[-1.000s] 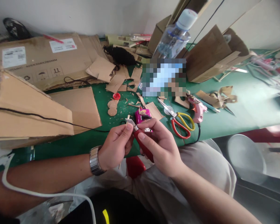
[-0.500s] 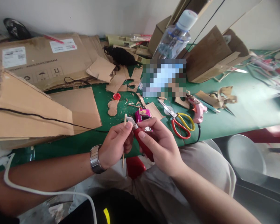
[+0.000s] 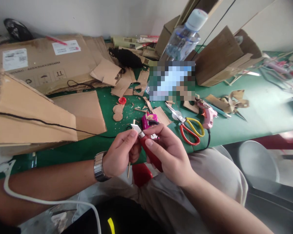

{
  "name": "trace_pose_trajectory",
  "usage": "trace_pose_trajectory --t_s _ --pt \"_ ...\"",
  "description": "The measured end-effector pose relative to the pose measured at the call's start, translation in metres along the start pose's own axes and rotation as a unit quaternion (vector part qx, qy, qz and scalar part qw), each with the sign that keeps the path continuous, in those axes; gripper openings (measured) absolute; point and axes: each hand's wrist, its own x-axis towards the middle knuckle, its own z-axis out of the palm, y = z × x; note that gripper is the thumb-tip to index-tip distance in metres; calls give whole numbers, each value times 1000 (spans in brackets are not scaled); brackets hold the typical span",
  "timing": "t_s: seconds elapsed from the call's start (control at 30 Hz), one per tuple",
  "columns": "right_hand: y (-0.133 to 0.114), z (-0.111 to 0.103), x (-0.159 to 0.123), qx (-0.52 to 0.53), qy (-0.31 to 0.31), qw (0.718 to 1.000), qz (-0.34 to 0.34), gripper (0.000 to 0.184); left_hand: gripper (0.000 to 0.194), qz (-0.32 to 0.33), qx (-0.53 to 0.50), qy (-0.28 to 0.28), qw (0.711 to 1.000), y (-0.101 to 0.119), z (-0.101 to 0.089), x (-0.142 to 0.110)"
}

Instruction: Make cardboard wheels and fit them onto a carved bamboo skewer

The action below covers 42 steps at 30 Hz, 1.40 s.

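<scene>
My left hand (image 3: pixel 123 148) pinches a thin wooden stick (image 3: pixel 129 170) held nearly upright, its middle hidden by my fingers. In my right hand (image 3: pixel 167 151) is a knife with a red handle (image 3: pixel 150 151) and a short slanted blade (image 3: pixel 136 128). The blade lies across the stick near its upper end, close to my left thumb. Just beyond my hands sits a magenta tape measure (image 3: pixel 148 120), partly hidden by my right fingers. Scissors (image 3: pixel 184 122) with one red and one yellow handle lie open to its right.
Cardboard scraps (image 3: pixel 124 83) and shavings litter the green table (image 3: pixel 236 120). A pink glue gun (image 3: pixel 207 117) rests right of the scissors. Behind stand a water bottle (image 3: pixel 183 39) and a cardboard box (image 3: pixel 219 58). A cardboard structure (image 3: pixel 36 113) with a black cord occupies the left.
The knife blade has turned and moved slightly left, now crossing in front of the stick's upper end. The stick's top tilts a little more to the right.
</scene>
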Motion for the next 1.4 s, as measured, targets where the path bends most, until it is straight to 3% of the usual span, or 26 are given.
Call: trace_pose_trajectory --t_s 0.2,0.67,1.03,1.2,1.4 --pt "-1 -1 -1 8 0 1000 -10 26 62 -7 11 -22 1000 2 0 0" --pt "-2 -3 -1 15 3 1000 -12 25 65 -2 45 -5 999 5 1 2" --pt "1 -2 3 5 29 999 -26 28 66 -42 59 -22 997 -4 -2 1" --pt "2 -1 3 19 15 1000 -1 30 56 -12 41 -9 999 -3 -4 3" --pt "1 0 3 1 21 1000 -6 33 61 10 13 -3 1000 2 -2 5"
